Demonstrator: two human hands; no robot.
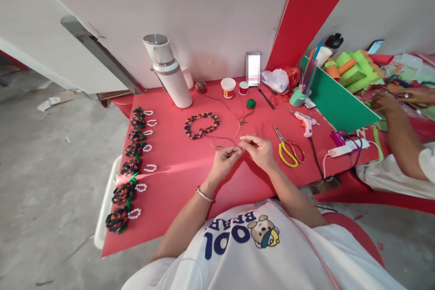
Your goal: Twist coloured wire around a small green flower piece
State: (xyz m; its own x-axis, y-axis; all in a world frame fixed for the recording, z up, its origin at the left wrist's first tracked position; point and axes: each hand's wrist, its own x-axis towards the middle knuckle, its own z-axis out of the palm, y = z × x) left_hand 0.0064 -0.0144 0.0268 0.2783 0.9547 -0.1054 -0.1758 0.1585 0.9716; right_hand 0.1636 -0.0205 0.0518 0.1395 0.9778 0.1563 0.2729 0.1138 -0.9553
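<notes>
My left hand (224, 161) and my right hand (261, 153) meet above the red table, fingertips pinched close together. A thin yarn strand (220, 138) runs from a braided yarn ring (201, 126) to the pinch; its end is hidden by the fingers. The ring, dark blue and orange, lies flat beyond my left hand. Past the fingertips, another strand leads back to a multicoloured yarn ball (200, 86). A small green yarn ball (251, 103) sits farther back. To the right of my right hand lie yellow-handled pliers (287, 154) and red-handled scissors (299, 152).
Several dark yarn bundles (130, 167) with white bead loops (150, 168) line the left edge. A white flask (175, 82), paper cup (228, 88) and thread spool (244, 88) stand behind. At right are a pink glue gun (306, 124), power strip (346, 148), green divider (340, 104) and another person's arm (403, 138).
</notes>
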